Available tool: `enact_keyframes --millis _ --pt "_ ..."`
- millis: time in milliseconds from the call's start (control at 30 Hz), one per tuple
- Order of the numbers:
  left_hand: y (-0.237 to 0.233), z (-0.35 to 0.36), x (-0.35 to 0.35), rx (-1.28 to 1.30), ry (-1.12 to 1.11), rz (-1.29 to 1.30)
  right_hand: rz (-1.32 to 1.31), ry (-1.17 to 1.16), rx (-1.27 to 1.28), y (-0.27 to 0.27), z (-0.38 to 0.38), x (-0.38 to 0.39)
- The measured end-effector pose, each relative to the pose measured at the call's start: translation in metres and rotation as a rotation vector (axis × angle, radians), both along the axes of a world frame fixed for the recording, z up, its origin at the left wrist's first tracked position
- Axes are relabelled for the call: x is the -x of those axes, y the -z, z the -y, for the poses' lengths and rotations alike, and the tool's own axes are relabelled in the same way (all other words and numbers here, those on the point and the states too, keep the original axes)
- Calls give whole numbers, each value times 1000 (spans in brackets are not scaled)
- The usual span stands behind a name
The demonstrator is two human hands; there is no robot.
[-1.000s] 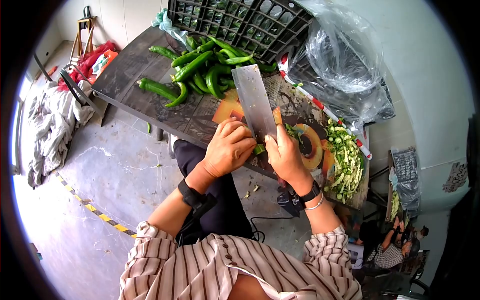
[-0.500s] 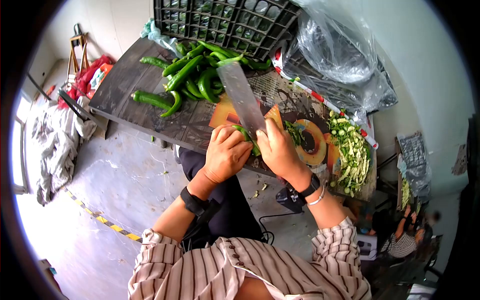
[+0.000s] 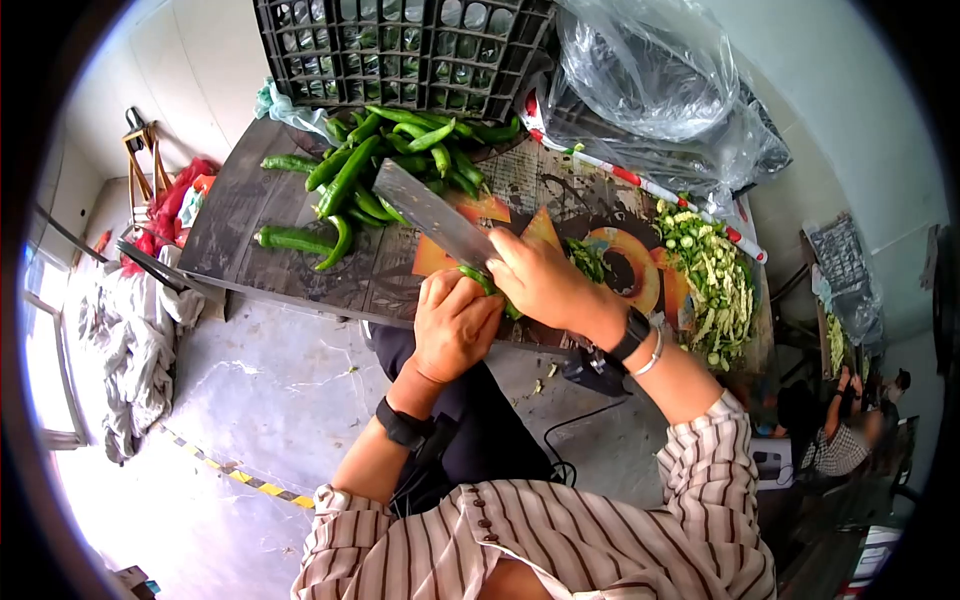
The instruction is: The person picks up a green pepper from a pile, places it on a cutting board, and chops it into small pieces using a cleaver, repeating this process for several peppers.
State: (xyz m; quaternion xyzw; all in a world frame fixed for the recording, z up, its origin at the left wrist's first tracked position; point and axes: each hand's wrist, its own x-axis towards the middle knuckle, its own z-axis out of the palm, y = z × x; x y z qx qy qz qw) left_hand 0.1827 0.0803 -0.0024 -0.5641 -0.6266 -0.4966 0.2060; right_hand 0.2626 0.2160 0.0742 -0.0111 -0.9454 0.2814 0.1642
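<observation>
My left hand (image 3: 456, 326) is closed round a green pepper (image 3: 478, 279) at the table's front edge. The handle of a wide knife (image 3: 433, 217) is in my right hand (image 3: 545, 280), and its blade slants up and to the left, close above the held pepper. My right fingers hide the handle. Behind the blade lies a pile of whole green peppers (image 3: 350, 180). To the right of my right hand are a small heap of sliced green pepper (image 3: 588, 260) and a larger heap of pale green chopped pieces (image 3: 715, 290).
A black crate (image 3: 400, 55) stands at the back of the table (image 3: 225, 235). Clear plastic bags (image 3: 650, 80) and a red and white strip (image 3: 640, 182) lie at the back right. Another person (image 3: 835, 445) is at the far right.
The knife blade has turned further to the left and lower, and my right hand has tilted with it. The camera view has shifted slightly.
</observation>
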Motion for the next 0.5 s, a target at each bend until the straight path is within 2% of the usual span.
enact_keyframes --millis 200,233,267,333,367,400,500 --pt "1 -1 0 7 -9 -8 60 62 -49 4 3 17" --pt "0 -1 0 15 -18 -9 -73 8 -126 4 0 14" --pt "0 -1 0 20 -28 -10 -79 8 -132 6 -2 12" --pt "1 -2 1 17 -31 -16 -41 138 137 4 -4 7" --pt "0 -1 1 26 -37 -24 -198 154 -4 0 -3 0" --pt "0 -1 1 37 -42 -33 -199 153 -5 -4 -3 -9" --pt "-3 2 -2 56 -37 -17 -24 295 285 -19 1 -38"
